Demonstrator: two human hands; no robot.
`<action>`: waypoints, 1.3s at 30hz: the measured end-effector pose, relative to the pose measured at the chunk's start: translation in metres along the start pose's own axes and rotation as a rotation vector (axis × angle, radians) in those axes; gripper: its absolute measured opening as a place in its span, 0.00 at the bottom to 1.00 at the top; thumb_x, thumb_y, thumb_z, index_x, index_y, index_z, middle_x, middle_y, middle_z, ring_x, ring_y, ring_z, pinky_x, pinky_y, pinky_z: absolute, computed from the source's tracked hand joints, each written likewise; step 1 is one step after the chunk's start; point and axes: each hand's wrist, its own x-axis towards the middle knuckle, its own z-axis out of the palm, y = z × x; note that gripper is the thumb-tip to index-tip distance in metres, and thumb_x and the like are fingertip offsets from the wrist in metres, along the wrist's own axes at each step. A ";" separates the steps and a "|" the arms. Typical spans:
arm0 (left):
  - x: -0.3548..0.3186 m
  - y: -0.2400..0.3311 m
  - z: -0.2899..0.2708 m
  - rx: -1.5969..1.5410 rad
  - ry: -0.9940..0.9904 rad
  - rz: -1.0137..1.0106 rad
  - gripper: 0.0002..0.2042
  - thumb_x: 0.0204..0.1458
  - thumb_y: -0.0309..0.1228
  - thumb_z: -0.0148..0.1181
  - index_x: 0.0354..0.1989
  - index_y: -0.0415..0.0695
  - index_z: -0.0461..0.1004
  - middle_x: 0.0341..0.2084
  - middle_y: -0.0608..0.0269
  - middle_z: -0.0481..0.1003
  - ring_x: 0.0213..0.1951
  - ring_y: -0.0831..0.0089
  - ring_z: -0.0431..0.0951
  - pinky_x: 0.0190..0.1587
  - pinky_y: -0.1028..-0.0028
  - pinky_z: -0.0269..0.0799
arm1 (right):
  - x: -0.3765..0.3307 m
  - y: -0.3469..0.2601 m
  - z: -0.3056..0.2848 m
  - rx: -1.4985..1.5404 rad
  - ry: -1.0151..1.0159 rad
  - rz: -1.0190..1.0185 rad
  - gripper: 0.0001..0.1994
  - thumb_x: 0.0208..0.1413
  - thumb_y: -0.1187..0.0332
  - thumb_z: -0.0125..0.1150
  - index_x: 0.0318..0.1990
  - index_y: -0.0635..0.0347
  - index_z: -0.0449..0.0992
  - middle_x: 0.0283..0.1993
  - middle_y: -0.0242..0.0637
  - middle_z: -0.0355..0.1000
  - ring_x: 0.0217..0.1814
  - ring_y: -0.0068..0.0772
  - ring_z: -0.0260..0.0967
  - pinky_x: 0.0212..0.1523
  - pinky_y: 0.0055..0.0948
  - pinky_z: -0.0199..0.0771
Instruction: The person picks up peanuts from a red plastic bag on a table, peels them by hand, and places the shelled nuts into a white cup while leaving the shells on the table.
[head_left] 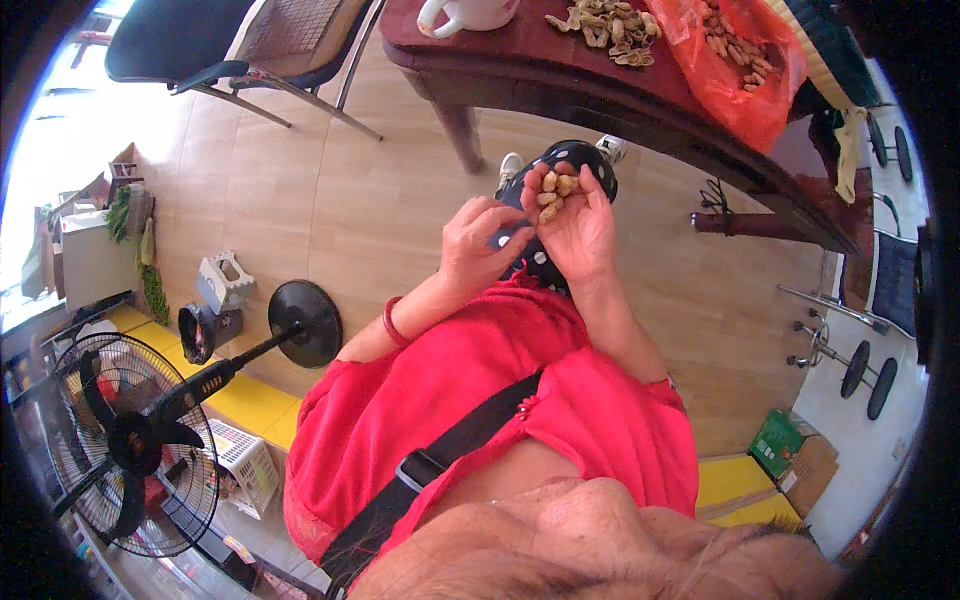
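Tan, oblong, rough-shelled peanuts (549, 199) lie in the bare, upturned right hand (580, 232), its fingers half-open and cupped; they should be light, dry and brittle, best pinched gently mid-shell, while whether the half-curled left hand (478, 242) beside them grips anything, I cannot tell.

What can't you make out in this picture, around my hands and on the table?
All in the head view:
Left hand: its curled fingers hide whether anything is pinched between them.
Peanuts in the right hand: they overlap and lie among cupped fingers, so an exact count is uncertain.
White mug: the upper edge cuts off its top, so its contents can't be seen.
Red plastic bag: the upper edge cuts off its far part.
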 end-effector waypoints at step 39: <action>0.013 -0.006 -0.008 -0.989 -0.054 -0.782 0.10 0.56 0.27 0.51 0.43 0.35 0.71 0.30 0.61 0.75 0.29 0.77 0.75 0.33 0.79 0.74 | -0.019 0.002 -0.001 -1.141 0.153 -0.127 0.04 0.49 0.71 0.62 0.31 0.62 0.76 0.18 0.21 0.65 0.18 0.10 0.56 0.17 0.13 0.52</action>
